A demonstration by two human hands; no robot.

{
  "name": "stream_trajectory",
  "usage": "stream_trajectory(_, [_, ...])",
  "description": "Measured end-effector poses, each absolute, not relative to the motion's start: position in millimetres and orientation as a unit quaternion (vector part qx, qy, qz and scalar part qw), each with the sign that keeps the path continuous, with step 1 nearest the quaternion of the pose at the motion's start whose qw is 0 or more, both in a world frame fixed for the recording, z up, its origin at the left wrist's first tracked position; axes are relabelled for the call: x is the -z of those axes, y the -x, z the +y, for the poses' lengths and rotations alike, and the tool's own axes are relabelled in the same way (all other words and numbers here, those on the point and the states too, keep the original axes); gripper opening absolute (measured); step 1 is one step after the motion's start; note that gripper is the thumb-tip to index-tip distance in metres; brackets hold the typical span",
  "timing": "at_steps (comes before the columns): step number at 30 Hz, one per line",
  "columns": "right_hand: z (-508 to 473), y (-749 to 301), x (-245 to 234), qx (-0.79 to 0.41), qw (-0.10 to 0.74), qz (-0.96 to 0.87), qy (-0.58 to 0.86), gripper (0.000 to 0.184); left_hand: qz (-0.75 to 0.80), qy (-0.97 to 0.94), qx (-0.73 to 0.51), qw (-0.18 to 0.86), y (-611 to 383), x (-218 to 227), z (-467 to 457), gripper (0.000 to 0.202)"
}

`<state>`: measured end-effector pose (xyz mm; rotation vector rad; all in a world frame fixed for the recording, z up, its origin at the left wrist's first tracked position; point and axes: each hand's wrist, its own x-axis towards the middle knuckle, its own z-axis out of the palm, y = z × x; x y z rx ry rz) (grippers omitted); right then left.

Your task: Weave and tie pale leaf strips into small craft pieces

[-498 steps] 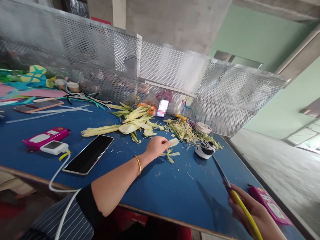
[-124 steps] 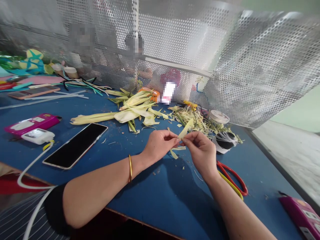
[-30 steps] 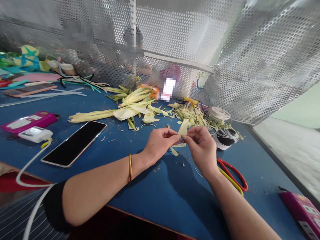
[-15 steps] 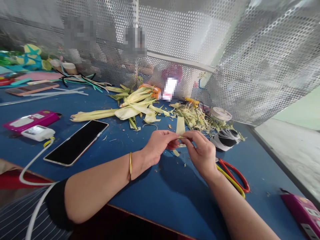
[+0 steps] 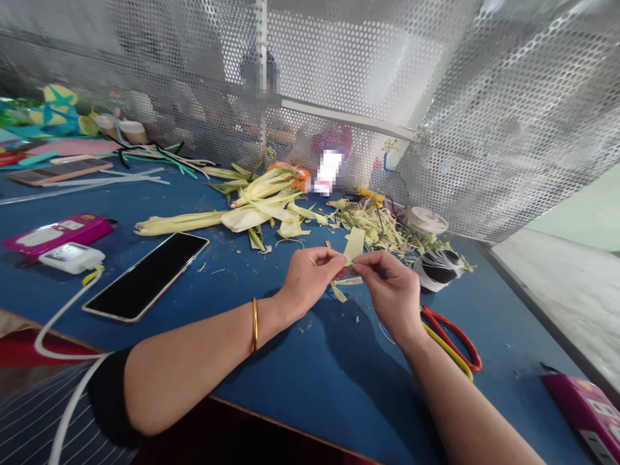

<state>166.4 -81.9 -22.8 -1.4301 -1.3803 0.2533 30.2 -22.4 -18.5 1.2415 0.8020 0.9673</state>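
Between my two hands is a pale green strip of corn husk (image 5: 355, 245), its broad end standing up above the fingertips. My left hand (image 5: 310, 278), with a gold bangle at the wrist, pinches the strip from the left. From the right, my right hand (image 5: 390, 284) pinches it close beside, thumb and forefinger together. Small cut husk pieces (image 5: 339, 292) show on the table just below the fingers. Scissors (image 5: 458, 342) with red and yellow handles lie by my right wrist, their blades mostly hidden. A spool of white thread (image 5: 440, 270) stands beyond my right hand.
Whole corn husks (image 5: 252, 216) lie on the blue table (image 5: 271, 387), with a heap of shredded husk (image 5: 372, 226) to their right. A black-screened phone (image 5: 150, 274), a white charger (image 5: 72, 256) and a magenta power strip (image 5: 61, 234) sit left. A perforated metal screen (image 5: 339, 77) stands behind.
The husk strip now leans to the right and its lower part is more bunched between my fingers. Both hands stay nearly in place; more of the small pieces below shows.
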Motion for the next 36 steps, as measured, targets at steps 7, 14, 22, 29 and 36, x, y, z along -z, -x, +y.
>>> stream_trajectory(7, [-79.7, -166.7, 25.4, -0.144, 0.582, -0.535, 0.596, 0.016, 0.346, -0.606, -0.423, 0.578, -28.7, 28.1, -18.0, 0.015])
stream_trajectory(14, [-77.2, -169.5, 29.2, -0.176, 0.584, -0.528, 0.59, 0.026, 0.334, -0.603, -0.421, 0.59, -28.3, 26.0, -20.0, 0.014])
stream_trajectory(22, [-78.0, -166.3, 26.4, -0.187, 0.586, -0.538, 0.576, 0.027, 0.355, -0.572, -0.399, 0.623, -27.1, 17.7, -20.7, 0.016])
stream_trajectory(29, [-82.4, -168.4, 29.6, 0.054, 0.485, -0.651, 0.581, 0.014, 0.345, -0.486, -0.38, 0.708, -27.4, 14.1, -20.2, 0.023])
stream_trajectory(36, [-83.4, -167.9, 24.8, 0.083, 0.46, -0.697, 0.544, 0.014, 0.337, -0.457, -0.353, 0.743, -25.3, 14.0, -20.7, 0.02])
